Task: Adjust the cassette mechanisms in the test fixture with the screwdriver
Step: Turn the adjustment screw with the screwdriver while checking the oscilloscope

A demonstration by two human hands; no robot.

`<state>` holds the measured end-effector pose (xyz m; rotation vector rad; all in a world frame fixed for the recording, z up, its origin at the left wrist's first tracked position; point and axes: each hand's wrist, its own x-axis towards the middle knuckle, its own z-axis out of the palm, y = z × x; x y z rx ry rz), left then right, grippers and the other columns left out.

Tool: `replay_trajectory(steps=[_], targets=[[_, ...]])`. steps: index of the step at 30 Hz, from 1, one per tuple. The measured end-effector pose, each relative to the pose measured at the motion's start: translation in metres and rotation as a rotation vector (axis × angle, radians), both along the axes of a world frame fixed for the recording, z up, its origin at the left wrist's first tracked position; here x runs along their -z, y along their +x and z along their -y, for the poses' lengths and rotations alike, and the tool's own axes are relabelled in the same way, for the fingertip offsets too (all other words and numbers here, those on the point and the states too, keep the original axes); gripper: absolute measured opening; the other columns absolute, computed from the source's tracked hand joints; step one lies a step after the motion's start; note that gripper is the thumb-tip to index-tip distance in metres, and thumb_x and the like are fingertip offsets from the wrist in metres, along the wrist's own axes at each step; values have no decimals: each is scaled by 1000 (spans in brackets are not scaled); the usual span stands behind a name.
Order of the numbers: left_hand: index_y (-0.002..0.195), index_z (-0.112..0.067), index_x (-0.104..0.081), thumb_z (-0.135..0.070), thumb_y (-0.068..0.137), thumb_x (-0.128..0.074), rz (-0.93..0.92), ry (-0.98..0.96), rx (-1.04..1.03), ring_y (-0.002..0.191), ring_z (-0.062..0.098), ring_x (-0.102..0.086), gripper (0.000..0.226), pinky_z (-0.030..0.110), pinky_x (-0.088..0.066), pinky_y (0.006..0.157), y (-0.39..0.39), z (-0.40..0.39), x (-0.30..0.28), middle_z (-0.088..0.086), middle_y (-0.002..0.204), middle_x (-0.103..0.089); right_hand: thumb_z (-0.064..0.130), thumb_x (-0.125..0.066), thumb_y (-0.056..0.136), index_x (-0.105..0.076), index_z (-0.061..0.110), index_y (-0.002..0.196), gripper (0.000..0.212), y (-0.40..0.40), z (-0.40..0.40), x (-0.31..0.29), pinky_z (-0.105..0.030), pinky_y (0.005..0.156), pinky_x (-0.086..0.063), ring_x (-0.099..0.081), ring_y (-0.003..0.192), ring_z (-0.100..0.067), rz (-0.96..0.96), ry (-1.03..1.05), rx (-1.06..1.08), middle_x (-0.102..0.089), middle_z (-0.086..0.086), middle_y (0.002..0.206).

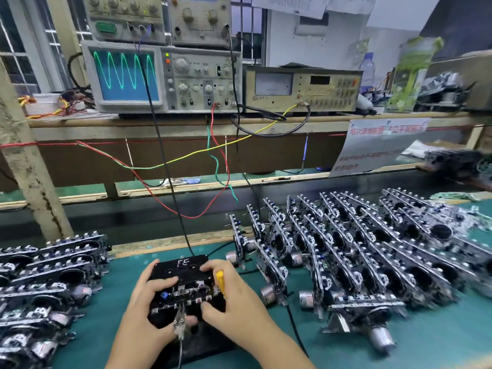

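Black test fixture (183, 278) holds cassette (179, 267), gripped by both hands (145, 302).

Screwdriver (220, 282) mostly hidden inside right hand (234, 296), tip unseen. Mechanisms (466, 235) at right edge blurred. Left stack (16, 302) cut off. Sign (378, 145) text unreadable.

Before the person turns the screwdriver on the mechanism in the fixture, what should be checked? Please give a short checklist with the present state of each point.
1. Cassette mechanism seated in the test fixture: cannot tell.
2. Left hand steadies the mechanism: ok.
3. Right hand holds the yellow screwdriver: ok.
4. Screwdriver tip on the adjusting screw: cannot tell, tip hidden.
5. Oscilloscope shows a trace: ok, a green wave.
6. Black cable reaches the mechanism: ok.
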<state>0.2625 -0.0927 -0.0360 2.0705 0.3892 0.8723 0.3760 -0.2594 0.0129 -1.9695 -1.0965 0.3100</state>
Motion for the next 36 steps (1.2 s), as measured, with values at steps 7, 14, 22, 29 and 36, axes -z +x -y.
replay_trajectory(steps=[7,14,22,29,36], targets=[[110,-51,-62,-60,34,-85,-2,-50,0,128,-17,-40,80,37,-40,103,-2,6,-7,-31,153,-33,34,-59,88,-34,52,123,46,-5,0,3,-30,73,-45,-52,79,-1,-27,55,30,-57,21,110],[113,-51,-62,-56,35,-88,-8,-53,-1,125,-10,-47,82,29,-41,95,-2,8,-8,-35,150,-34,37,-63,86,-36,49,124,49,-6,2,2,-41,90,-52,-60,104,-12,-36,61,38,-58,18,118],[111,-52,-61,-60,35,-84,-16,-45,16,125,-16,-41,80,34,-40,100,-1,5,-7,-32,152,-33,35,-63,88,-37,48,124,47,-5,2,5,-40,92,-52,-60,106,-9,-33,90,41,-59,19,118],[113,-51,-61,-60,35,-84,-18,-29,4,131,3,-46,82,37,-41,101,-1,3,-4,-31,153,-33,39,-63,87,-36,50,124,47,-3,3,7,-22,73,-44,-52,79,12,-35,99,21,-54,28,110],[115,-49,-61,-60,36,-85,-3,-28,5,135,9,-47,84,37,-40,102,0,1,1,-32,153,-32,41,-62,86,-37,52,123,47,-2,1,9,-37,90,-51,-59,104,-6,-49,96,42,-59,22,115]])
